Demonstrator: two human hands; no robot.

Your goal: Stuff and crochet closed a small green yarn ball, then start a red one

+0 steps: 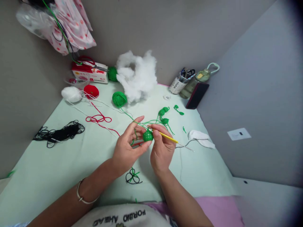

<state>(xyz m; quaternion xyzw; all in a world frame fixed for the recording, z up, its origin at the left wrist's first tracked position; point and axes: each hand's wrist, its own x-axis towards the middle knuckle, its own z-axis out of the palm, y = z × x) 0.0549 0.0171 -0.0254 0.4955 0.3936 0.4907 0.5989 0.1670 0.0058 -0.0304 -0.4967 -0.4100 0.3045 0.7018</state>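
My left hand [129,143] grips a small round green crochet piece [148,135] between thumb and fingers, with green yarn looped over the fingers. In my right hand [163,148] is a crochet hook [168,136] with a yellow grip, held like a pencil. Its far tip meets the top of the green piece; whether a loop sits on it is too small to tell. A green yarn strand runs from my left hand back to a green yarn ball [119,99]. Something thin and red shows beneath my left fingers.
White stuffing [137,77] lies at the back, beside a tissue box [90,73] with scissors on top. Red yarn [91,91], white yarn [71,94] and black yarn [60,132] lie left. Finished green pieces [163,115], a phone [197,95] and a bottle [196,82] are right.
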